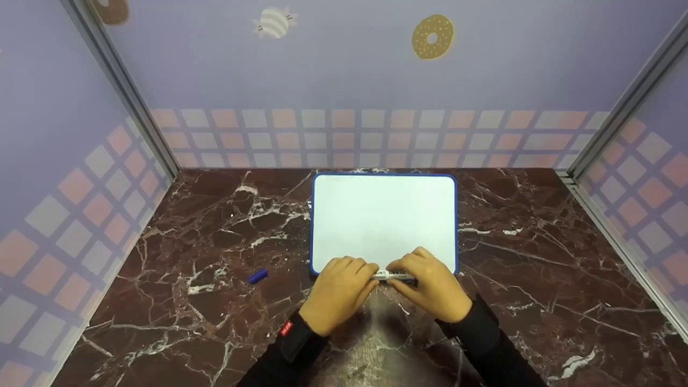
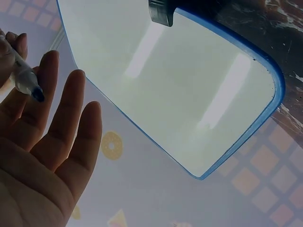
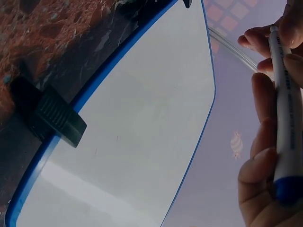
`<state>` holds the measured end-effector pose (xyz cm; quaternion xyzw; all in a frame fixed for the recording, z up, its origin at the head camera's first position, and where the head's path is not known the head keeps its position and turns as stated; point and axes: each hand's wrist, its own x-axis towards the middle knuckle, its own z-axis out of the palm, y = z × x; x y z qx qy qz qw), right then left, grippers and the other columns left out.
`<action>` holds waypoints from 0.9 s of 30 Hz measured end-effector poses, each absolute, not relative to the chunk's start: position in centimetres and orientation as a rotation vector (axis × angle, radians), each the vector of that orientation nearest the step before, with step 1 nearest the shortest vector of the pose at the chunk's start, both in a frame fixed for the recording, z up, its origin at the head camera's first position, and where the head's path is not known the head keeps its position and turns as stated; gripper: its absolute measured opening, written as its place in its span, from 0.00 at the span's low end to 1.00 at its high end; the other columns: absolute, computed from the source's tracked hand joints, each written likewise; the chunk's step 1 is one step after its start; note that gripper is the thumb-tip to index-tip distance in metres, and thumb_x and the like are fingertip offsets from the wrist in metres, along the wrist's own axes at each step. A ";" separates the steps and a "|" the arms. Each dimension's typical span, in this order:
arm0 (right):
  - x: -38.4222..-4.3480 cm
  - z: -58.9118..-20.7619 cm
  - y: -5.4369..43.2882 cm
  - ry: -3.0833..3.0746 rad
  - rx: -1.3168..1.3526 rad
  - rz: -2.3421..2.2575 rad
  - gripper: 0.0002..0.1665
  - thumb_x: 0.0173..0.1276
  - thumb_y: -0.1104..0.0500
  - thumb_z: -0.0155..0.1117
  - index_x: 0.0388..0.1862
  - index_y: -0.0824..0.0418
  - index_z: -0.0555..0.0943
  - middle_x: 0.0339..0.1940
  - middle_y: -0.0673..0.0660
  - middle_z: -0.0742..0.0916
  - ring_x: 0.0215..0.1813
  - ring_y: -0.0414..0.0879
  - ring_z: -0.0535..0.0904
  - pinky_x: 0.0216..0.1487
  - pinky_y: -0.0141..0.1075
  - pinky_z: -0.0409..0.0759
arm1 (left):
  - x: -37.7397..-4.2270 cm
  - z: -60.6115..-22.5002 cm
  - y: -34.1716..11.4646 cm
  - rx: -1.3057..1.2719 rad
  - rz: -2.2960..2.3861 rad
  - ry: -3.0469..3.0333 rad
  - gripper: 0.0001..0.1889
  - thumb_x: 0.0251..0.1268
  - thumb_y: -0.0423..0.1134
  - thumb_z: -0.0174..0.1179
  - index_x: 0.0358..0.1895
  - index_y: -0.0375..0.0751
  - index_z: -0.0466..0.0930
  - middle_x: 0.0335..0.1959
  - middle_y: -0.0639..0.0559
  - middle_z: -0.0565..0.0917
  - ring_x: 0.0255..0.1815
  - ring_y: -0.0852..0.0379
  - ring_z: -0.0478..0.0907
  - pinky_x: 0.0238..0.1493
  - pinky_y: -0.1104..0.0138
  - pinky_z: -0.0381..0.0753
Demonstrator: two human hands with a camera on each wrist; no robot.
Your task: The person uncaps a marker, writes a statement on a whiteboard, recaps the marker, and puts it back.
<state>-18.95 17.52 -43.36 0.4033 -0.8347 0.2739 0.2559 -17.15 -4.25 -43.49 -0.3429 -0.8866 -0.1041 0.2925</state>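
White marker (image 1: 395,275) held crosswise at near edge of whiteboard (image 1: 384,220); blue cap (image 1: 258,277) lies apart on table (image 1: 215,322), to left. Left hand (image 1: 339,293) pinches marker's left end, near bare blue nib (image 2: 38,95); right hand (image 1: 432,285) grips right part of barrel (image 3: 287,123). Marker likely light, stiff, sturdy, smooth enough to slip a little; nib probably softer. Best hold, I'd say: mid-barrel, fingertips clear of nib.
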 end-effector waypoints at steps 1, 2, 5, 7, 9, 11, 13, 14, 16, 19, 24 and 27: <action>-19.0 -43.4 17.5 -2.262 1.100 0.757 0.13 0.55 0.61 0.76 0.40 0.56 0.84 0.32 0.46 0.86 0.34 0.39 0.72 0.34 0.30 0.72 | -17.2 -43.5 -4.3 -0.916 -0.290 -2.365 0.12 0.67 0.48 0.59 0.47 0.47 0.81 0.37 0.56 0.85 0.40 0.58 0.81 0.44 0.65 0.81; -19.1 -43.3 17.6 -2.257 1.102 0.776 0.14 0.54 0.61 0.76 0.40 0.56 0.84 0.32 0.47 0.86 0.34 0.40 0.72 0.34 0.30 0.73 | -17.2 -43.5 -4.3 -0.919 -0.303 -2.368 0.11 0.68 0.48 0.59 0.46 0.47 0.81 0.37 0.56 0.85 0.39 0.58 0.81 0.44 0.65 0.80; -19.3 -43.0 18.0 -2.236 1.076 0.860 0.18 0.53 0.61 0.76 0.44 0.59 0.84 0.34 0.49 0.87 0.35 0.42 0.75 0.35 0.30 0.73 | -17.2 -43.4 -4.4 -0.908 -0.345 -2.380 0.11 0.68 0.47 0.59 0.46 0.47 0.81 0.37 0.56 0.85 0.38 0.59 0.81 0.45 0.65 0.80; -19.4 -42.7 18.4 -2.213 1.033 0.945 0.22 0.52 0.62 0.76 0.48 0.62 0.84 0.36 0.52 0.87 0.37 0.44 0.76 0.37 0.31 0.74 | -17.3 -43.3 -4.6 -0.888 -0.372 -2.385 0.11 0.68 0.46 0.59 0.47 0.47 0.81 0.37 0.56 0.85 0.38 0.59 0.81 0.45 0.64 0.80; -19.5 -42.3 18.9 -2.188 0.968 1.047 0.25 0.52 0.64 0.76 0.51 0.64 0.82 0.37 0.55 0.87 0.40 0.45 0.77 0.39 0.32 0.76 | -17.4 -43.2 -4.7 -0.858 -0.400 -2.388 0.11 0.68 0.46 0.59 0.47 0.47 0.81 0.38 0.56 0.85 0.38 0.59 0.81 0.46 0.64 0.80; -19.5 -41.9 19.3 -2.169 0.893 1.179 0.27 0.53 0.68 0.75 0.54 0.65 0.81 0.39 0.58 0.86 0.42 0.46 0.78 0.40 0.31 0.77 | -17.4 -43.0 -4.8 -0.826 -0.429 -2.386 0.11 0.68 0.46 0.59 0.48 0.46 0.81 0.37 0.56 0.85 0.37 0.59 0.81 0.46 0.64 0.80; -19.4 -41.7 19.5 -2.147 0.818 1.335 0.28 0.55 0.71 0.73 0.57 0.66 0.80 0.41 0.61 0.86 0.44 0.47 0.78 0.42 0.30 0.78 | -17.5 -42.8 -4.8 -0.792 -0.462 -2.380 0.12 0.68 0.46 0.58 0.48 0.45 0.81 0.37 0.56 0.85 0.37 0.59 0.80 0.45 0.65 0.80; -19.4 -41.6 19.6 -2.139 0.783 1.411 0.28 0.56 0.72 0.71 0.58 0.66 0.79 0.42 0.62 0.86 0.44 0.46 0.79 0.42 0.29 0.78 | -17.5 -42.8 -4.8 -0.776 -0.479 -2.377 0.12 0.69 0.45 0.58 0.49 0.45 0.81 0.36 0.56 0.85 0.36 0.59 0.80 0.44 0.65 0.80; -19.3 -41.5 19.5 -2.133 0.721 1.551 0.29 0.58 0.74 0.69 0.60 0.67 0.77 0.43 0.63 0.85 0.45 0.44 0.80 0.42 0.27 0.78 | -17.4 -42.7 -4.6 -0.753 -0.519 -2.367 0.12 0.69 0.45 0.58 0.49 0.45 0.81 0.36 0.56 0.84 0.35 0.59 0.79 0.42 0.66 0.80; -19.2 -41.5 19.1 -2.138 0.662 1.730 0.28 0.59 0.75 0.66 0.60 0.69 0.76 0.42 0.60 0.85 0.41 0.40 0.81 0.39 0.27 0.80 | -17.3 -42.7 -4.3 -0.740 -0.585 -2.356 0.11 0.70 0.44 0.57 0.49 0.44 0.81 0.35 0.56 0.83 0.33 0.60 0.78 0.40 0.67 0.79; -18.8 -42.2 18.0 -2.205 0.689 1.909 0.20 0.61 0.71 0.67 0.53 0.71 0.77 0.36 0.50 0.85 0.30 0.36 0.79 0.30 0.28 0.78 | -17.0 -42.9 -3.6 -0.765 -0.638 -2.325 0.11 0.71 0.43 0.57 0.49 0.43 0.80 0.35 0.56 0.82 0.32 0.61 0.77 0.37 0.69 0.79; -18.5 -42.6 17.5 -2.214 0.757 1.996 0.17 0.63 0.71 0.66 0.49 0.75 0.76 0.37 0.49 0.85 0.31 0.36 0.79 0.29 0.28 0.77 | -16.8 -43.1 -3.2 -0.802 -0.643 -2.301 0.11 0.71 0.43 0.56 0.49 0.42 0.79 0.35 0.56 0.82 0.32 0.61 0.77 0.36 0.68 0.79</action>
